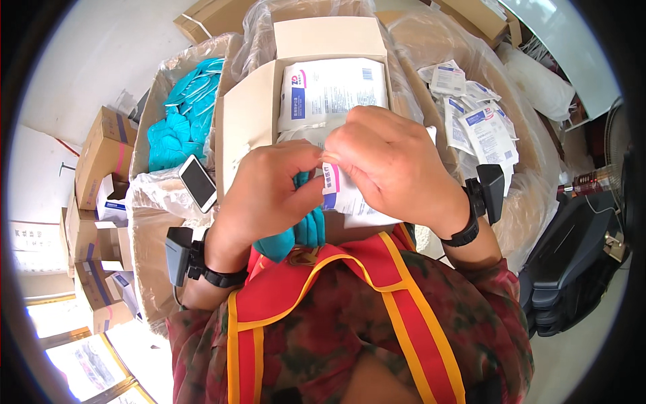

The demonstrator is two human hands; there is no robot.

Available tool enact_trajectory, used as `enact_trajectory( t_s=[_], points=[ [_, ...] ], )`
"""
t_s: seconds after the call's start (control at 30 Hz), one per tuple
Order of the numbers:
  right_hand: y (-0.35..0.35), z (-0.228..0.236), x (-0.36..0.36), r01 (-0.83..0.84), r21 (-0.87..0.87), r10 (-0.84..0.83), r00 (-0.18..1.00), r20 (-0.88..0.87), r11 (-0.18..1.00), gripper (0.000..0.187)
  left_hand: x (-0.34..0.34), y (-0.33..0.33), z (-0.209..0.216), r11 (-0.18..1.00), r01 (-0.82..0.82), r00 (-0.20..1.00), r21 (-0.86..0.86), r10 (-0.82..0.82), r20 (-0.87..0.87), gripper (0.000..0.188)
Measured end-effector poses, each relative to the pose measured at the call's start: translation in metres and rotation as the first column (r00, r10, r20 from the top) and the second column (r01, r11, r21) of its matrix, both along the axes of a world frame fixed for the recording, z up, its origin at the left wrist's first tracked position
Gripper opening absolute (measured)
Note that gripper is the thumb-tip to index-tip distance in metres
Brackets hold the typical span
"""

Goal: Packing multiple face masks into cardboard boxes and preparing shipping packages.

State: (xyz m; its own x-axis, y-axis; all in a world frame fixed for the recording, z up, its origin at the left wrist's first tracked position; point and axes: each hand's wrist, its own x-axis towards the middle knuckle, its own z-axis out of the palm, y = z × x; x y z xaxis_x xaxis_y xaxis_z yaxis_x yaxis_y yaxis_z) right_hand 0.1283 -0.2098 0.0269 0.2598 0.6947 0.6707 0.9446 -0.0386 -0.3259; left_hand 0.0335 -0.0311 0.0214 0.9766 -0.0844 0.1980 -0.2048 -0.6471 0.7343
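Observation:
Both hands meet above a carton, fingertips almost touching. My left hand is curled around several teal folded face masks, which hang below its fingers. My right hand is closed in a pinch beside the left thumb; what lies between its fingertips is hidden. Just under the hands is a white packet with pink and blue print, partly covered by them. Behind it, a stack of similar white packets fills the open white carton.
At left, a plastic-lined box holds more teal masks, with a phone on its edge. A lined box at right holds loose white packets. Brown cartons stack far left; black plastic cases stand far right.

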Motion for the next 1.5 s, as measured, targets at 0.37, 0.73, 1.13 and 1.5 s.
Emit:
enact_trajectory(
  t_s=[0.37, 0.73, 1.13, 1.5],
  points=[
    [-0.127, -0.045, 0.115, 0.452, 0.192, -0.207, 0.692, -0.691, 0.871, 0.007, 0.004, 0.045, -0.007, 0.699, -0.420, 0.861, -0.579, 0.508, -0.011, 0.006],
    [-0.288, -0.116, 0.286, 0.810, 0.062, -0.260, 0.259, -0.930, 0.583, 0.026, 0.005, 0.053, -0.012, 0.720, -0.402, 0.888, -0.566, 0.456, -0.051, 0.007],
    [-0.050, -0.017, 0.111, 0.229, 0.141, -0.085, 0.756, -0.650, 0.963, 0.042, 0.016, 0.030, 0.004, 0.851, -0.231, 0.961, -0.472, 0.274, 0.024, 0.008],
    [0.011, 0.018, 0.029, 0.182, 0.219, -0.078, 0.908, -0.413, 0.959, 0.017, 0.024, 0.058, 0.000, 0.306, -0.206, 0.870, -0.929, 0.491, -0.031, 0.031]
  ],
)
